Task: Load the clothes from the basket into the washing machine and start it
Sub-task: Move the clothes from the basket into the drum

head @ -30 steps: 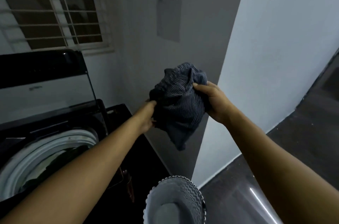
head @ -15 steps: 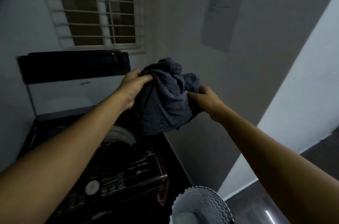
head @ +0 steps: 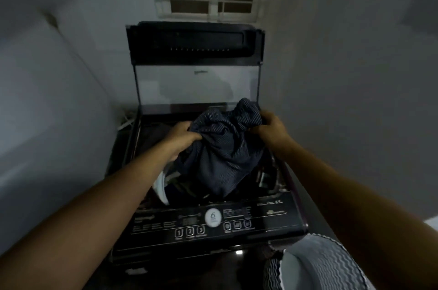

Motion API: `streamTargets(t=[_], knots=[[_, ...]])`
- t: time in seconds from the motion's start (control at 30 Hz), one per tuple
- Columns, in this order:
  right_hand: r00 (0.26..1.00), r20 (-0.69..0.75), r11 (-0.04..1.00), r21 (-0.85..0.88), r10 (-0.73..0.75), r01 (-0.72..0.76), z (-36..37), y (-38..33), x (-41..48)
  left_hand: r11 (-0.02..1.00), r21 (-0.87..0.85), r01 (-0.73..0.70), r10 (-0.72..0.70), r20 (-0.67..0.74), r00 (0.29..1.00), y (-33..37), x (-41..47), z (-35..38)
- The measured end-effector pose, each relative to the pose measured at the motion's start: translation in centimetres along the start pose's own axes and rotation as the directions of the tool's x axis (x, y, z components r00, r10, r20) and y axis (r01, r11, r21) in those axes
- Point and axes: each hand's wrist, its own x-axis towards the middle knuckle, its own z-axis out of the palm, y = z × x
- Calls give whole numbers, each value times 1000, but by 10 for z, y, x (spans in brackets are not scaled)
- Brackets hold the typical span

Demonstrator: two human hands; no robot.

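In the middle of the frame, both hands, left hand [head: 183, 134] and right hand [head: 270, 127], grip a dark cloth [head: 222, 149] over the open washer [head: 213, 223]. It still has to drop in. The basket [head: 331, 263] sits at the lower right, and the washer is not started yet.

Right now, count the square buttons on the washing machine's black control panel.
6, all on the black control panel. Square buttons 1, 2, 3 sit left of the round white dial; three more sit right of it. Blur may hide others.

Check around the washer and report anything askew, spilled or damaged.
Nothing stands out. The washing machine has its lid open; the left hand and right hand grip the striped garment over the drum; the basket sits upright beside it. Dim light hides detail.
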Motion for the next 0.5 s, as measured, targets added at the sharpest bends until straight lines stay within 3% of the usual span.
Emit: streamTargets(t=[0.2, 0.33, 0.43, 0.5], knots=[[991, -5, 984, -116, 135, -135, 40, 48, 24, 981, 116, 158, -157, -16, 987, -61, 24, -23], [983, 11, 950, -261, 183, -174, 54, 74, 35, 984, 55, 171, -172, 10, 985, -91, 36, -22], [995, 31, 915, -397, 97, -77, 64, 79, 42, 985, 115, 132, -128, -44, 991, -109, 41, -17], [987, 163, 826, -556, -4, 95, 72, 81, 44, 966, 238, 101, -82, -86, 993, -119, 43, -13]])
